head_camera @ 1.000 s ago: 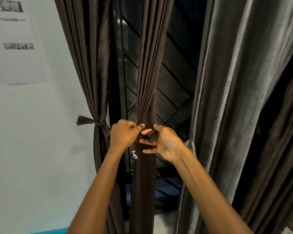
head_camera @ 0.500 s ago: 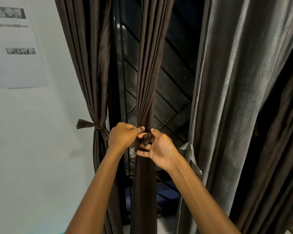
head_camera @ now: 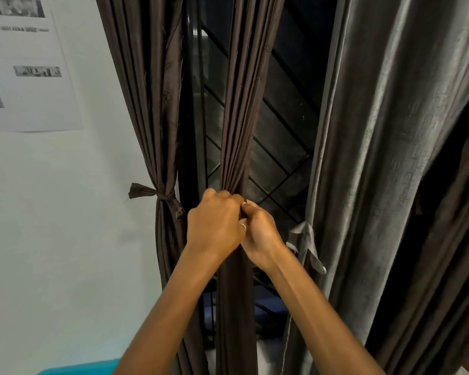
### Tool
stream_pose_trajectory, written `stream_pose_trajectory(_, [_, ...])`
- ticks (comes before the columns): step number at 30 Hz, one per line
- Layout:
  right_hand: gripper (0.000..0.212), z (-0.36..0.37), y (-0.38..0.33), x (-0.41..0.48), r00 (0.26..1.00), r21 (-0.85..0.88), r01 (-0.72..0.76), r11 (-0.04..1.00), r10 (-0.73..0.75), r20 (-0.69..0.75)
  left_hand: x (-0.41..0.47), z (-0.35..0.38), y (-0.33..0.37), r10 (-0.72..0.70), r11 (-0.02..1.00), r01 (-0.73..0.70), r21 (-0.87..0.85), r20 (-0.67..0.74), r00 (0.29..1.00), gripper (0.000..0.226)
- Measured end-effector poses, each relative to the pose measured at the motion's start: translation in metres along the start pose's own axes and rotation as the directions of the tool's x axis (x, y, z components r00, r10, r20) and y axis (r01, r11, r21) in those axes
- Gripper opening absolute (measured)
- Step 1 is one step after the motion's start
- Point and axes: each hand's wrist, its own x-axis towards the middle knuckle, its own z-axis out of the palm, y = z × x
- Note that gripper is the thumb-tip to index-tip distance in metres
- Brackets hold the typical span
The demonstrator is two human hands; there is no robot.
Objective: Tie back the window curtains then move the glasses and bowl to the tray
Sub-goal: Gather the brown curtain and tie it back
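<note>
Right now both hands meet at the gathered waist of the middle brown curtain (head_camera: 241,131), which hangs as a narrow bunched column in front of the window grille (head_camera: 278,136). The left hand (head_camera: 214,223) has its grip clamped on the bunch, fingers curled round the folds from the left side. The right hand (head_camera: 261,235) presses in against it from the right, its fingers also curled tight and pinching the cloth at the same spot. What the fingertips hold between them is hidden by the knuckles. A pale ring (head_camera: 243,226) shows on a finger just where the two hands touch.

To the left, the left brown curtain (head_camera: 152,104) is already cinched by a knotted tie (head_camera: 160,196) of the same fabric, one end sticking out toward the wall (head_camera: 52,226). To the right hangs a grey curtain (head_camera: 377,158), with a loose grey strip (head_camera: 305,242) dangling at its inner edge, just beside the right wrist.

On the wall at upper left is a printed paper sheet (head_camera: 27,115). It carries a dark heading line, two small grey pictures and a square code-like patch, but the print is too blurred to read. A teal edge (head_camera: 79,368) shows at the bottom left.
</note>
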Motion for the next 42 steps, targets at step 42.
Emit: stream_pose_trajectory(42, [0.059,-0.026,-0.018,0.011,0.916,-0.959,0.213,0.186,-0.380,0.129,0.028,0.032,-0.054,-0.036,0.930,0.129,-0.343,0.266,0.963,0.014])
